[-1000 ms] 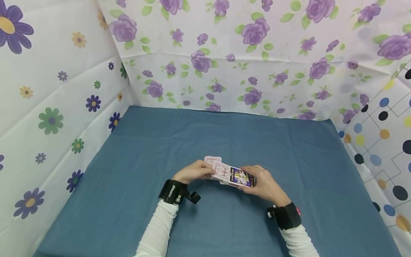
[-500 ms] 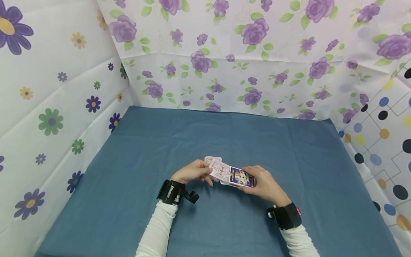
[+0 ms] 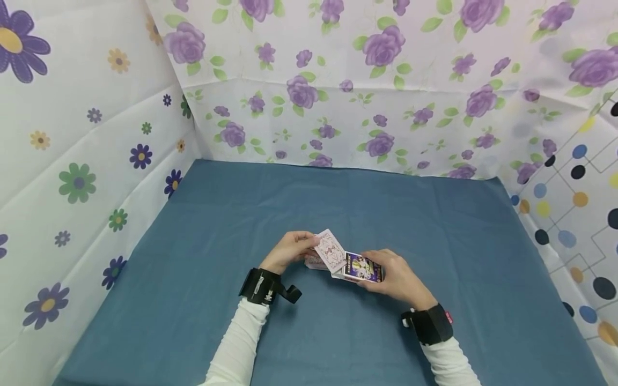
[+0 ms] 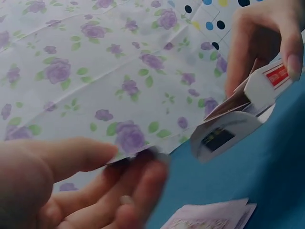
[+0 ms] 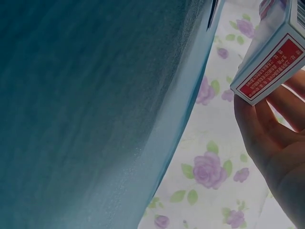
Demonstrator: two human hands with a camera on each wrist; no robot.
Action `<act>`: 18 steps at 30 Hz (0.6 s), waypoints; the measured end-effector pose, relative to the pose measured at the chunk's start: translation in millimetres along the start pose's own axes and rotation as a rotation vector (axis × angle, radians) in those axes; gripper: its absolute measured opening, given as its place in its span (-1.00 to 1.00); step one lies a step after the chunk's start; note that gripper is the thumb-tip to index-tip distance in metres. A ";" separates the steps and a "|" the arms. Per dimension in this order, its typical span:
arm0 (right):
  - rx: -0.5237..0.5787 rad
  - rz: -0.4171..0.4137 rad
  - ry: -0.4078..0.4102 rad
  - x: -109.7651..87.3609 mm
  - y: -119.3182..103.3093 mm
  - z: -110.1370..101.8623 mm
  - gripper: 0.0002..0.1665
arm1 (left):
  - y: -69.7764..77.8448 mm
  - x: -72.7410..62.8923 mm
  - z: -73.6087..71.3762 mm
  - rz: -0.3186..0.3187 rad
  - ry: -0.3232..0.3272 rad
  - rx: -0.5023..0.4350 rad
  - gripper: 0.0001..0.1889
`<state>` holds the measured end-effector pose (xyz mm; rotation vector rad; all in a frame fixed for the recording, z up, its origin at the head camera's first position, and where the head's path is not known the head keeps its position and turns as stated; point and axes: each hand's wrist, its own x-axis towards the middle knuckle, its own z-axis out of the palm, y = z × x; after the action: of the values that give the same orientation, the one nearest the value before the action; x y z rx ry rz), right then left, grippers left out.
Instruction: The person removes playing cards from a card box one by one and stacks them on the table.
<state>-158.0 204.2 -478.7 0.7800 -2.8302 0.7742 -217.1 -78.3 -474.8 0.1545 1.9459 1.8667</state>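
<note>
My left hand (image 3: 287,253) pinches a playing card (image 3: 330,251) with a pink-and-white patterned back, tilted up beside the card box. In the left wrist view the card shows almost edge-on between thumb and fingers. My right hand (image 3: 398,279) grips a card box (image 3: 364,267) with a dark purple, yellow-figured front. Its near end is open in the left wrist view, with a rounded white flap (image 4: 217,136) hanging out. A red printed panel (image 5: 271,69) runs along the side of the box in the right wrist view. Below the left hand lies a small stack of cards (image 4: 209,217).
A blue cloth (image 3: 338,332) covers the table. Floral white sheets (image 3: 333,123) rise behind it and at the left, and a dotted sheet (image 3: 569,225) stands at the right. Black bands (image 3: 260,287) are strapped round both wrists, the left one with a loose end.
The left hand has moved up and away, drawing the card from the box mouth and turning it steeper over the stack. The right hand and box stay in place.
</note>
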 end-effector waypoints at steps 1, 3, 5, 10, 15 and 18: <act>0.000 -0.004 0.001 -0.4 0.1 0.3 -0.29 | -1.1 1.5 1.7 0.001 0.025 -0.016 -0.74; 0.003 -0.005 0.000 -1.1 0.5 1.1 -0.29 | -3.5 4.9 4.1 -0.004 0.088 -0.038 -0.72; -0.001 -0.002 0.000 -1.6 1.0 1.7 -0.29 | -6.9 8.7 4.3 -0.015 0.165 -0.040 -0.70; -0.008 0.004 -0.002 -1.9 2.3 2.4 -0.29 | -18.6 18.7 -2.2 -0.043 0.344 0.010 -0.68; -0.003 0.010 -0.009 -2.0 3.0 0.5 -0.28 | -23.3 20.2 -7.3 -0.030 0.401 0.087 -0.69; -0.001 0.015 -0.018 -2.8 3.6 0.2 -0.27 | -24.3 20.1 -6.8 -0.011 0.418 0.127 -0.72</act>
<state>-157.4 208.1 -481.1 0.7699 -2.8552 0.7712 -232.5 -79.1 -503.2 -0.2263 2.3335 1.8812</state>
